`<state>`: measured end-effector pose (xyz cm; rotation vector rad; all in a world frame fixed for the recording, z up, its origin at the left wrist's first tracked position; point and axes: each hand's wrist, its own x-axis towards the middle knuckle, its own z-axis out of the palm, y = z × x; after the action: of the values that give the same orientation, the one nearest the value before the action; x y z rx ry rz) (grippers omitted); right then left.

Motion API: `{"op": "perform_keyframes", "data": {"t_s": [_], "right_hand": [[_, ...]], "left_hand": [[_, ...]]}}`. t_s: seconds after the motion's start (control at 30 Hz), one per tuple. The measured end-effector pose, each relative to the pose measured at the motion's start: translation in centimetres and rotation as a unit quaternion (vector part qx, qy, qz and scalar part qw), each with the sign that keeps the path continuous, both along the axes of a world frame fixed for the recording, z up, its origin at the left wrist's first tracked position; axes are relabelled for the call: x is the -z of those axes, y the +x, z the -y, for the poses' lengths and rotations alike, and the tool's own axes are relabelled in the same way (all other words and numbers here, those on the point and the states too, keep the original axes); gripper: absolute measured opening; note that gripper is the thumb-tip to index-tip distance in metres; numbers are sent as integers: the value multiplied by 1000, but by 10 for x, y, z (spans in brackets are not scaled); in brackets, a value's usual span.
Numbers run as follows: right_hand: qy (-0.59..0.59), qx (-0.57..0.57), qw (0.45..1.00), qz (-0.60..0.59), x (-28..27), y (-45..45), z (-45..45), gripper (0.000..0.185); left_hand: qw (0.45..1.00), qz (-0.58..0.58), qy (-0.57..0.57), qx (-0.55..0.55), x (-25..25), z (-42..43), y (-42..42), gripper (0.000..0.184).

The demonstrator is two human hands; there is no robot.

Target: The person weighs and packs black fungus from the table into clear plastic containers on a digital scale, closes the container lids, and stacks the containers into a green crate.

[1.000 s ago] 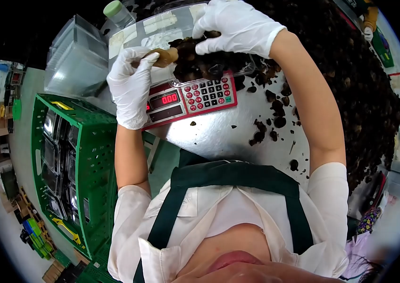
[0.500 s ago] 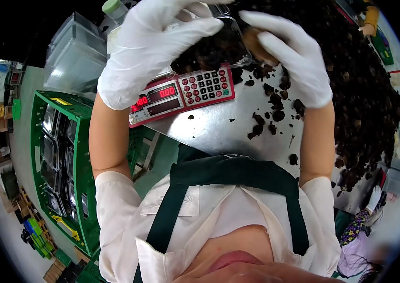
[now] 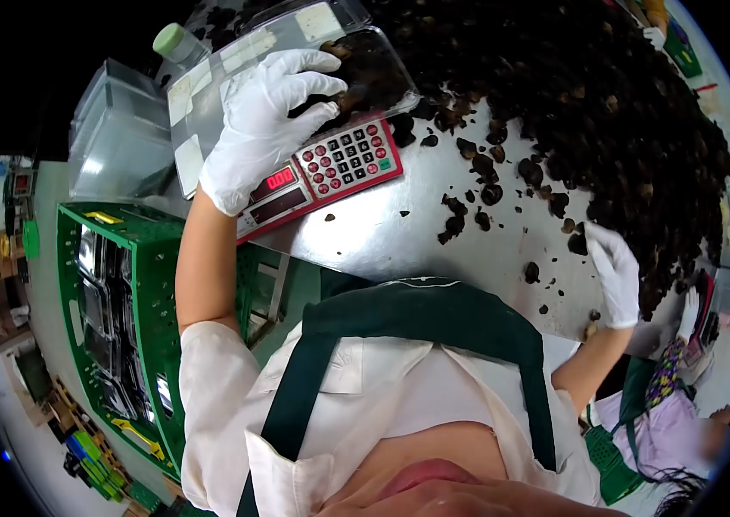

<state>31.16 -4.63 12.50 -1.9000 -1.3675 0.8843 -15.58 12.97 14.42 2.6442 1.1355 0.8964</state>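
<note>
My left hand (image 3: pixel 279 121), in a white glove, is over a clear plastic container (image 3: pixel 392 65) with dark pieces in it. Its fingers are spread, with the tips at those dark pieces. Under the container is a red digital scale (image 3: pixel 347 164) with a keypad and a display reading 0.00. My right hand (image 3: pixel 615 274), also gloved in white, is low at the right edge of the metal table (image 3: pixel 365 233). Its fingertips are drawn together beside a dark piece (image 3: pixel 577 245) that looks like dried mushroom. Whether anything is between them is hidden.
A large heap of the dark pieces (image 3: pixel 640 146) covers the table's far and right side. Stacked clear containers (image 3: pixel 124 129) and a green-lidded jar (image 3: pixel 180 43) stand at the left. Below is a green crate (image 3: pixel 154 293) holding plastic trays. A co-worker (image 3: pixel 653 422) is at the lower right.
My right hand has left the container and moved down and right to the edge of the heap. My left hand has come down onto the container, its fingers now apart.
</note>
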Motion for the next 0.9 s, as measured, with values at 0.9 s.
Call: {"op": "perform_keyframes", "data": {"t_s": [0.9], "right_hand": [[-65, -309, 940, 132, 4, -15, 18, 22]], "left_hand": [[937, 97, -336, 26, 8, 103, 85, 30]]}}
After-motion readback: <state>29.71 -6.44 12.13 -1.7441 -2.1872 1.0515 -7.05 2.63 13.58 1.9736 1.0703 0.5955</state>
